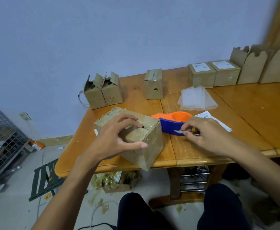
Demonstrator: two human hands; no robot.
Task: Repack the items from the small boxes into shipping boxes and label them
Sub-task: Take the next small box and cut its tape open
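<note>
A worn cardboard box (145, 146) sits at the table's front edge, its top flaps taped shut. My left hand (117, 138) grips it from above, thumb on the near side, fingers on the top seam. Just right of the box, my right hand (207, 135) pinches a small metal knife blade (179, 132) that points left toward the box. Behind the blade lies an orange and blue tape dispenser (174, 122). White shipping labels (218, 122) lie under my right hand.
Two opened small boxes (102, 92) and one taped box (153, 84) stand at the back of the wooden table (243, 110). Bubble wrap (196, 98), two labelled boxes (213, 74) and open shipping boxes (262, 67) are at the right. Tape scraps litter the floor.
</note>
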